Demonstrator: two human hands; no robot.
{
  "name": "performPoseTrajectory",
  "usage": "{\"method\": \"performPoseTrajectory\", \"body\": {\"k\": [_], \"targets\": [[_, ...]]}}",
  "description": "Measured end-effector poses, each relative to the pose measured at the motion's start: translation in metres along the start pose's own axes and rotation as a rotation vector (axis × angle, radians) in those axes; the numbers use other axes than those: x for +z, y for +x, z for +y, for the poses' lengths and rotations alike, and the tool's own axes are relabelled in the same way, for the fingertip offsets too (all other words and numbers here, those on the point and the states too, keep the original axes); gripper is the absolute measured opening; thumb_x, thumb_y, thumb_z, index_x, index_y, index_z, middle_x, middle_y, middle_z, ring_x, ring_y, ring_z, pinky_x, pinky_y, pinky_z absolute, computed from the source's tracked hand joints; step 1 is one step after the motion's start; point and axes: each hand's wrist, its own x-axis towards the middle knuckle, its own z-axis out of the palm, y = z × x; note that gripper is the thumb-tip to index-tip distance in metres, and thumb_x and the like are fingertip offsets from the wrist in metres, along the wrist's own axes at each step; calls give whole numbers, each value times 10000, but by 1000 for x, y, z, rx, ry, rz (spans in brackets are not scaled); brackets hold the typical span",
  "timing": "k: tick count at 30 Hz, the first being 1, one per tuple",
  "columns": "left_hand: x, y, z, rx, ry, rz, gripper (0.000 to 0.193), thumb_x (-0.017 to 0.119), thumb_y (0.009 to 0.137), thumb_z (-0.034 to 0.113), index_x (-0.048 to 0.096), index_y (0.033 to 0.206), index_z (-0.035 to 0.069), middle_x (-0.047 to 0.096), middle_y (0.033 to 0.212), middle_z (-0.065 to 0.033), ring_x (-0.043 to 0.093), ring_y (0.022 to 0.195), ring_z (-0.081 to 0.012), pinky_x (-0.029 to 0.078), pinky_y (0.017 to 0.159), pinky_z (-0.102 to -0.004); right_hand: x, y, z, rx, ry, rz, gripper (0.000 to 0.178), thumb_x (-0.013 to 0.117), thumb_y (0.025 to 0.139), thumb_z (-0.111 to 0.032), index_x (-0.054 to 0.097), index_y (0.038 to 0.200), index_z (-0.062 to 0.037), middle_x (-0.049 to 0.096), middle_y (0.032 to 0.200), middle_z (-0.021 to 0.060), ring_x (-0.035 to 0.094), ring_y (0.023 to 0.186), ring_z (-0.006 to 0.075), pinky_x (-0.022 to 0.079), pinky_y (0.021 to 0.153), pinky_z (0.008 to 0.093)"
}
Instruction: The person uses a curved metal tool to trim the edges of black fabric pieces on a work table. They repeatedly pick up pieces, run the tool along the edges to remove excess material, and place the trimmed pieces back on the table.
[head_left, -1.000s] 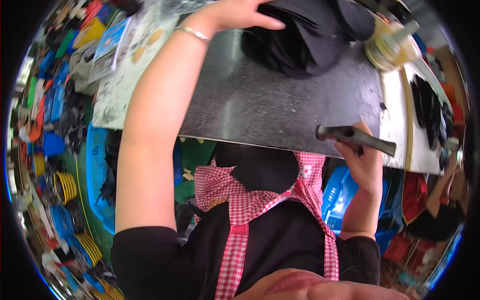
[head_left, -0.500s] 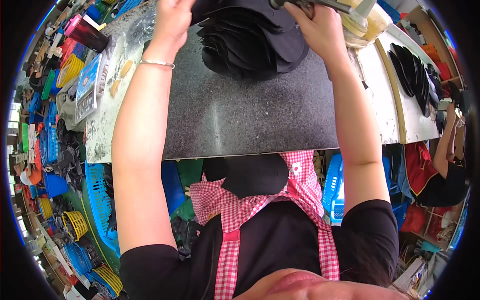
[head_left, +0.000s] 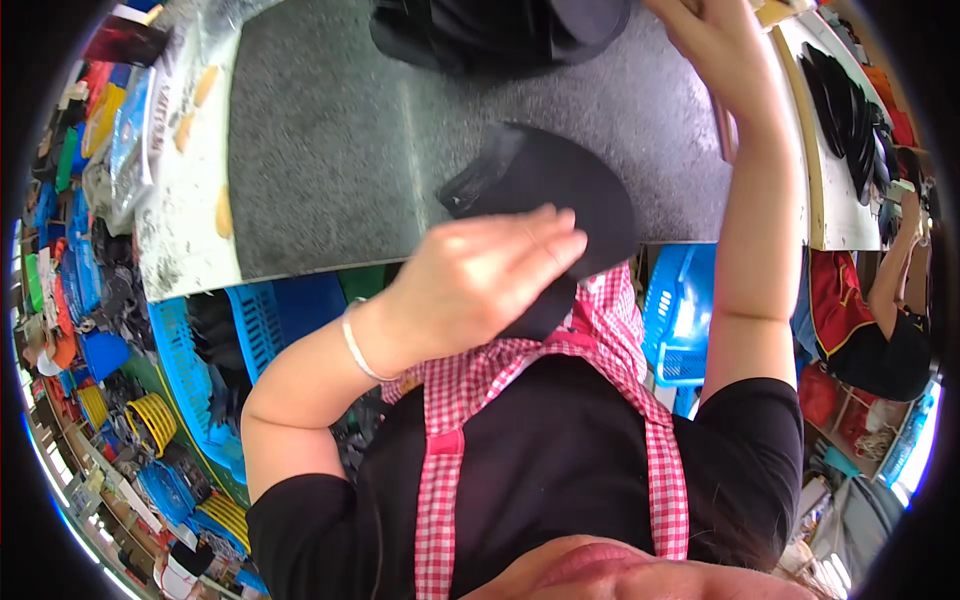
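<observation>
A flat black rounded piece (head_left: pixel 575 185) lies near the front edge of the dark table (head_left: pixel 330 160), with a shiny, wet-looking strip along its left end. My left hand (head_left: pixel 480 275) is on its near side, fingers pressed together over the edge; the thumb is hidden. Another black piece (head_left: pixel 540 312) rests on my lap, partly behind that hand. Up at the top edge, my right hand (head_left: pixel 725 50) is bent at the fingers beside the stack of black pieces (head_left: pixel 480 40). Its fingertips are cut off, so what it holds is hidden.
A blue basket (head_left: pixel 205 370) with dark pieces stands below the table on the left, another blue basket (head_left: pixel 680 320) on the right. More black pieces (head_left: pixel 840 110) lie on the white side surface. A plastic packet (head_left: pixel 135 135) is at the left edge. Someone works at far right.
My left hand has come from the stack down toward me, and a black piece now lies at the table's front edge. My right hand has shifted up and right; its metal tool is out of sight.
</observation>
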Motion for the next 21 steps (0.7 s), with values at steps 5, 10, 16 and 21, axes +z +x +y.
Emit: {"method": "performPoseTrajectory", "body": {"k": [5,10,16,21], "targets": [[20,-23,11,-113,-171,-133,270,717,927,92,778,1178,16,819,1150,-150,804,1110,-301,660,953,-430,8,-87,3,-104,-102,-417,201,841,949,-178,749,1077,-52,663,776,116,697,684,314,528,613,418],[-9,-4,-22,-166,-404,-63,315,844,916,222,753,1129,9,784,1075,-147,766,971,-352,615,830,-448,33,-113,4,-194,-204,-426,164,791,987,-117,673,1072,-42,665,857,132,678,759,356,520,646,432],[19,1,-30,-602,271,69,630,946,828,269,611,1279,-15,673,1054,-158,718,972,-348,599,783,-430,42,-116,-3,-71,-162,-407,171,780,1001,-195,668,1046,-74,717,865,163,729,833,428,572,671,493],[16,7,-29,-621,190,-21,482,925,845,183,615,1174,19,678,995,-134,726,939,-328,599,772,-431,39,-114,-4,-16,-85,-411,180,786,1003,-204,672,1060,-78,728,855,172,730,858,436,574,696,494]]}}
